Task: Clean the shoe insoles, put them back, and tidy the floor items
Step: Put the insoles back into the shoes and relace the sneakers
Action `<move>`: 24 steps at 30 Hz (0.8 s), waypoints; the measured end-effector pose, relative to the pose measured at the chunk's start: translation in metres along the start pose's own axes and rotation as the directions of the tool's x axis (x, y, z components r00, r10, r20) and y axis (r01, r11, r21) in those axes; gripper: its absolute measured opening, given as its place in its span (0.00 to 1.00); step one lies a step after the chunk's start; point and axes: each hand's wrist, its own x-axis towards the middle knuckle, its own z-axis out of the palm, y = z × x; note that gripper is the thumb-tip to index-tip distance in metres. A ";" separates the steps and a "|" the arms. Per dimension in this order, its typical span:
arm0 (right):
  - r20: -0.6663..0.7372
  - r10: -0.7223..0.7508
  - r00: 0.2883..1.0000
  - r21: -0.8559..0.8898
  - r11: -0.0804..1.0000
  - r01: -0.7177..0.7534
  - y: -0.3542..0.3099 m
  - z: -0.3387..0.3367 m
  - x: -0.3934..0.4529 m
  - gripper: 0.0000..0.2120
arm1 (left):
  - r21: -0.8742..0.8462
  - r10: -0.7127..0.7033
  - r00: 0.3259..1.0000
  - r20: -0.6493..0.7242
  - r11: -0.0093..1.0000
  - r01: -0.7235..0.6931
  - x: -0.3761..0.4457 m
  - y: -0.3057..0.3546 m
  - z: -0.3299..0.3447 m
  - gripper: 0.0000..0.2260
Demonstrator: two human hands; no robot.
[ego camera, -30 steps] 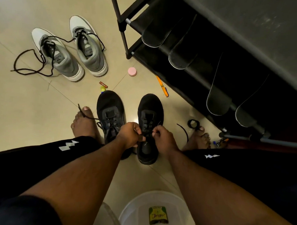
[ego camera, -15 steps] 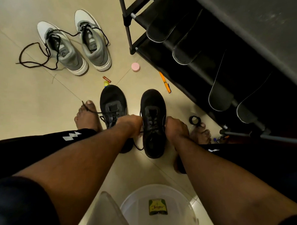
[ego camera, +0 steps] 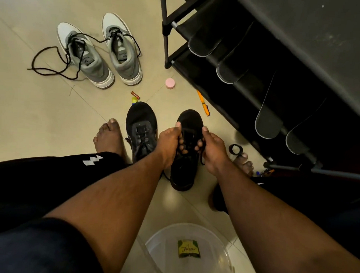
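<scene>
Two black shoes stand side by side on the tiled floor between my bare feet. My left hand point(ego camera: 170, 142) and my right hand point(ego camera: 212, 144) grip the opening of the right black shoe point(ego camera: 187, 157) from both sides, thumbs along its upper and fingers curled inside. The left black shoe point(ego camera: 141, 131) stands untouched beside it. Several dark insoles point(ego camera: 268, 123) lean on the black shoe rack point(ego camera: 249, 63) at the right. A grey and white pair of shoes point(ego camera: 100, 56) with loose black laces sits at the far left.
Small items lie on the floor: a pink round lid point(ego camera: 170, 83), an orange pen point(ego camera: 203, 103), a small red stick point(ego camera: 135, 95), a yellow piece point(ego camera: 134, 99), a black ring point(ego camera: 235, 149). A clear basin point(ego camera: 212, 239) holding a green sponge point(ego camera: 188, 249) sits near me.
Both hands let go of the laces and moved forward onto the right black shoe's opening, gripping its sides. The view has shifted a little.
</scene>
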 end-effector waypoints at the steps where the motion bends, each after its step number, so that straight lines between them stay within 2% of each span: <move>1: 0.000 0.012 1.000 0.036 0.999 -0.012 0.001 -0.001 0.002 0.14 | 0.069 0.008 0.999 -0.032 0.998 -0.006 0.001 -0.001 -0.001 0.18; 3: -0.033 0.047 0.998 0.076 0.996 -0.044 -0.001 -0.008 0.010 0.13 | 0.187 0.020 0.998 -0.058 0.982 -0.009 0.004 -0.002 -0.008 0.18; 6: -0.109 0.088 0.990 0.146 0.987 -0.072 -0.013 -0.026 0.026 0.14 | 0.193 -0.082 0.995 -0.054 0.977 0.091 0.007 -0.004 -0.018 0.18; 8: -0.098 0.100 0.990 0.192 0.978 -0.080 -0.019 -0.032 0.035 0.13 | 0.225 -0.119 0.992 -0.037 0.966 0.124 0.009 -0.006 -0.015 0.18; 10: -0.030 0.109 0.994 0.174 0.980 -0.102 -0.020 -0.027 0.038 0.10 | 0.292 -0.113 0.994 -0.006 0.950 0.110 0.011 -0.007 -0.010 0.16; 12: 0.042 0.098 0.994 0.127 0.987 -0.103 -0.016 -0.019 0.036 0.08 | 0.308 -0.106 0.994 0.028 0.947 0.092 0.012 -0.005 -0.010 0.13; 17: 0.196 0.033 0.980 -0.091 0.996 -0.015 -0.012 -0.009 0.028 0.15 | 0.321 -0.055 0.997 0.051 0.947 0.036 0.010 -0.008 -0.014 0.11; 20: 0.319 0.029 0.947 -0.240 0.969 0.051 -0.014 -0.007 0.025 0.12 | 0.404 -0.033 0.997 0.076 0.915 0.000 0.010 -0.008 -0.015 0.08; 22: 0.367 0.049 0.929 -0.269 0.961 0.056 -0.016 -0.008 0.025 0.14 | 0.445 0.003 0.994 0.113 0.894 -0.053 0.010 -0.006 -0.016 0.06; 24: 0.390 0.119 0.913 -0.347 0.937 0.026 -0.018 -0.011 0.028 0.18 | 0.474 0.022 0.985 0.169 0.875 -0.101 0.010 -0.003 -0.015 0.08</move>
